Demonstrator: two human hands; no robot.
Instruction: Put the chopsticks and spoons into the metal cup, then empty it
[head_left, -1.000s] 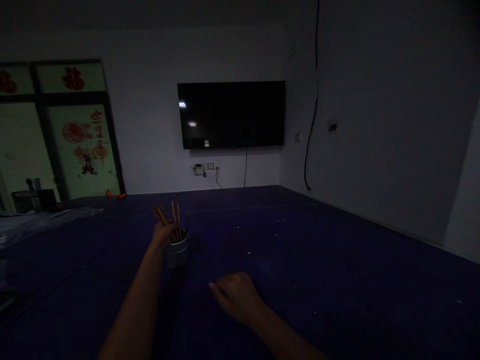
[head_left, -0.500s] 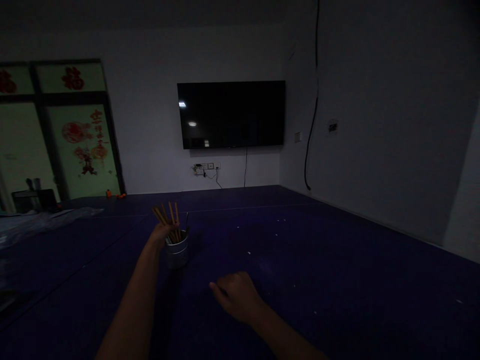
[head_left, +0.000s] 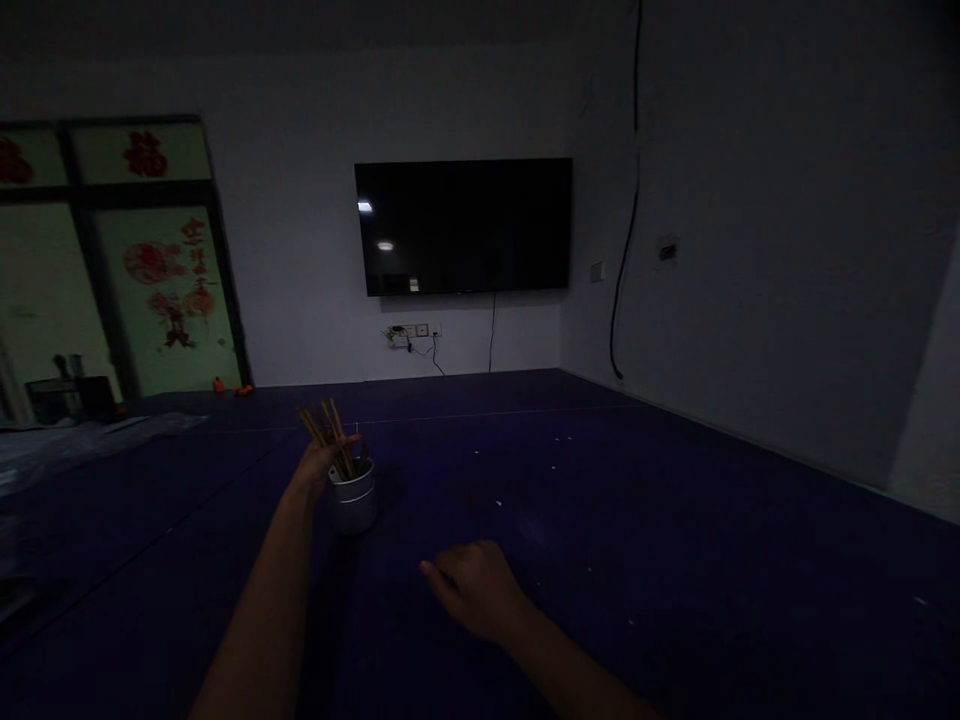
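A silvery metal cup (head_left: 354, 505) stands upright on the dark blue tabletop, left of centre. Several thin wooden sticks (head_left: 337, 418), like brush handles, lean to the left out of its mouth. My left hand (head_left: 321, 462) is closed around these sticks just above the rim, and their lower ends are inside the cup. A darker item (head_left: 363, 452) leans by the cup's right rim, too dim to name. Nearer to me, my right hand (head_left: 476, 588) rests on the table with fingers curled and thumb pointing left. I see nothing in it, though its palm is hidden.
The blue table (head_left: 525, 470) reaches to the far wall, with small white scraps (head_left: 499, 503) scattered on it. Clear plastic sheeting (head_left: 112, 435) and dark containers (head_left: 75, 395) lie at the left. Small orange items (head_left: 242, 390) sit by the far edge, below a wall-mounted television (head_left: 465, 228).
The sticks in my left hand have shifted slightly left and tilt more to the left. The darker item has tilted too. My right hand has hardly moved.
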